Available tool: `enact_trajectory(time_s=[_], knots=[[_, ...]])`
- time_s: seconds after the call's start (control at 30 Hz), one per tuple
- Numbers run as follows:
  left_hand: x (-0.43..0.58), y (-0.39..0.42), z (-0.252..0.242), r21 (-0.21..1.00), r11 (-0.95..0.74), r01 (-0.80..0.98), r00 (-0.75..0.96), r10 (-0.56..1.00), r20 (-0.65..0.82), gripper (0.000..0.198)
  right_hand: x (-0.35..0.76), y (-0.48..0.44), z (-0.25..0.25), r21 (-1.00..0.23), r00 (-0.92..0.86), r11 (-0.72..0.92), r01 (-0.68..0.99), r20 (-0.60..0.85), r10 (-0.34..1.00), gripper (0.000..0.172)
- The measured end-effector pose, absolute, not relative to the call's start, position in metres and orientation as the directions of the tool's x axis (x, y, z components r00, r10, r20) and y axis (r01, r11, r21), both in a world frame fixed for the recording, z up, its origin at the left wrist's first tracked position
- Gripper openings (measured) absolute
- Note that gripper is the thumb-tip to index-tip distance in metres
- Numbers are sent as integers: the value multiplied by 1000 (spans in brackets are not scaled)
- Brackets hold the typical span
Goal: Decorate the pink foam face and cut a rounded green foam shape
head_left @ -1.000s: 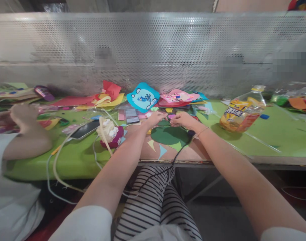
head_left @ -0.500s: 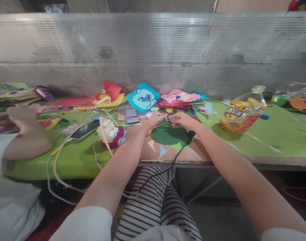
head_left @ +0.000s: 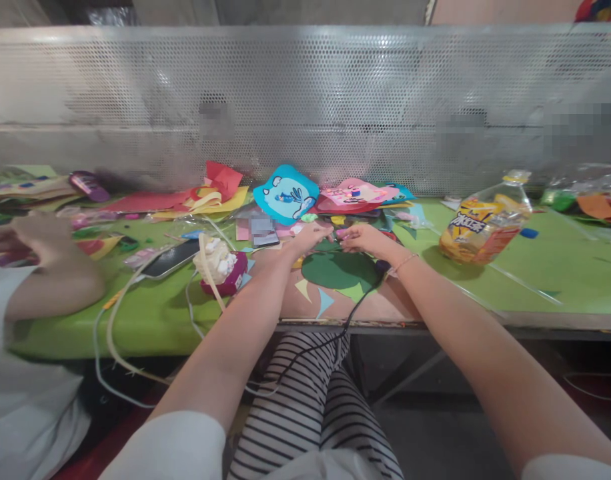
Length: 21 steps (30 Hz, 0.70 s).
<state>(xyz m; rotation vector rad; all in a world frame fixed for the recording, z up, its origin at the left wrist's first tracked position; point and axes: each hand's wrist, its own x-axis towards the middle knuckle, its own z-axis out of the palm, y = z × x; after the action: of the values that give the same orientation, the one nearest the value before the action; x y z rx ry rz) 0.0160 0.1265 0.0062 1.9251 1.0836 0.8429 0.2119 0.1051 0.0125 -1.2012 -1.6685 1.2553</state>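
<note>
My left hand and my right hand face each other just beyond a dark green rounded paper piece. A small pink piece, its kind too small to tell, sits at the fingertips of my right hand, which are closed on it. The fingers of my left hand are drawn together, and whatever they hold is hidden. Under the green piece lies a brown board with light blue paper scraps on it. A black cable runs over the board's edge to my lap.
Behind my hands rest a blue decorated cutout and a pink one. To the left stand a magenta cup with cream-coloured stuff, a phone and another person's arm. A plastic bottle stands right, before a perforated metal screen.
My right hand's fingers have shifted slightly around the pink piece. The other person's hand at the left has moved a little. Otherwise the scene looks the same.
</note>
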Motion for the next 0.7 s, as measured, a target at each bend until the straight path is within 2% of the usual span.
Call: enact_trajectory(time_s=[0.1,0.2,0.43,0.6,0.7], knots=[[16,125,6,849,-353,393,411,893,181,52,213,105,11,-955,-332,157,252,67,941,31],[17,125,5,850,-357,386,402,895,194,52,214,105,12,-949,-350,183,255,86,933,27],[17,131,0,850,-384,361,413,883,223,49,212,102,15,-953,-355,85,290,-25,934,20],[17,132,1,819,-425,385,464,856,226,48,212,101,15,-888,-454,299,350,118,883,26],[18,131,1,788,-414,456,460,868,190,49,211,101,14,-865,-471,334,374,132,872,25]])
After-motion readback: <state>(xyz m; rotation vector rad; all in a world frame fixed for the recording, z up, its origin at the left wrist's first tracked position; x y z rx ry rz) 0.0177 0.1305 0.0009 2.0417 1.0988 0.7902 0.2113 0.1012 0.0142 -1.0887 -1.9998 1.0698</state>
